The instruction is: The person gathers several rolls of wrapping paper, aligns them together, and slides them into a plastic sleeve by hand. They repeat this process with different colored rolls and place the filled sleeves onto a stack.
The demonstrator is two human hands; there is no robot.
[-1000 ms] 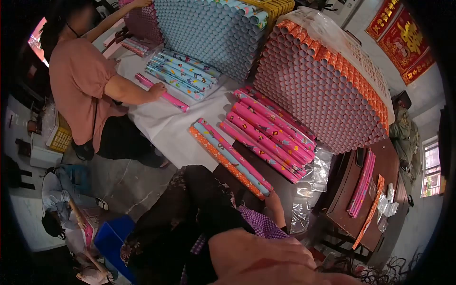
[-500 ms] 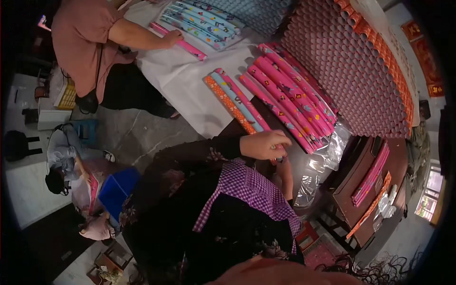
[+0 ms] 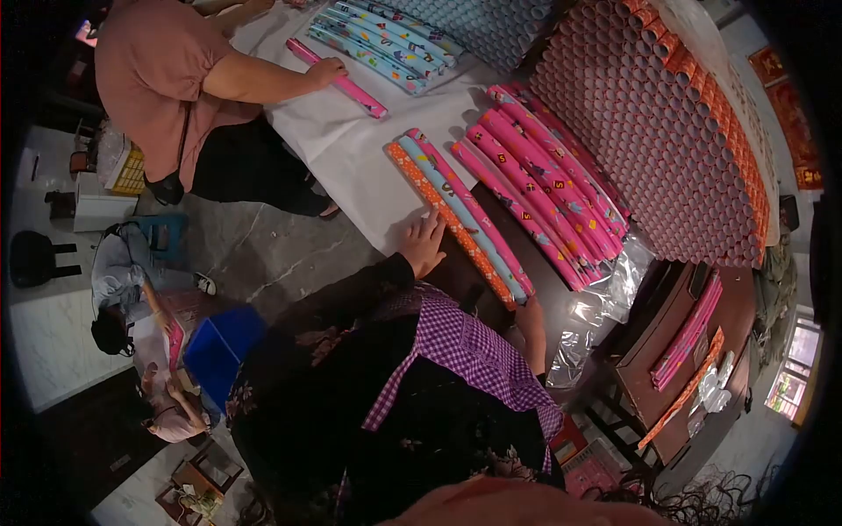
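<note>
Three wrapping paper rolls lie side by side before me: an orange dotted roll [image 3: 450,226], a light blue roll [image 3: 465,219] and a pink roll [image 3: 474,212]. My left hand [image 3: 423,245] rests against the orange roll's side, its fingers spread. At the near ends of these rolls is my right hand [image 3: 531,317]; its fingers are mostly hidden, so its grip does not show. Just to the right, a group of pink patterned rolls [image 3: 544,193] lies on the dark table, with clear plastic film [image 3: 605,298] by their near ends.
Across the table a co-worker's hand [image 3: 328,72] holds a single pink roll [image 3: 361,95] on white sheeting [image 3: 338,167]. Light blue rolls [image 3: 386,48] lie beyond. Tall stacks of rolls [image 3: 649,131] stand at the right. A blue bin [image 3: 224,351] is on the floor, near other people.
My left hand has left the near ends of the three rolls and moved to the orange roll's side, its fingers opening. My right hand remains by the near ends.
</note>
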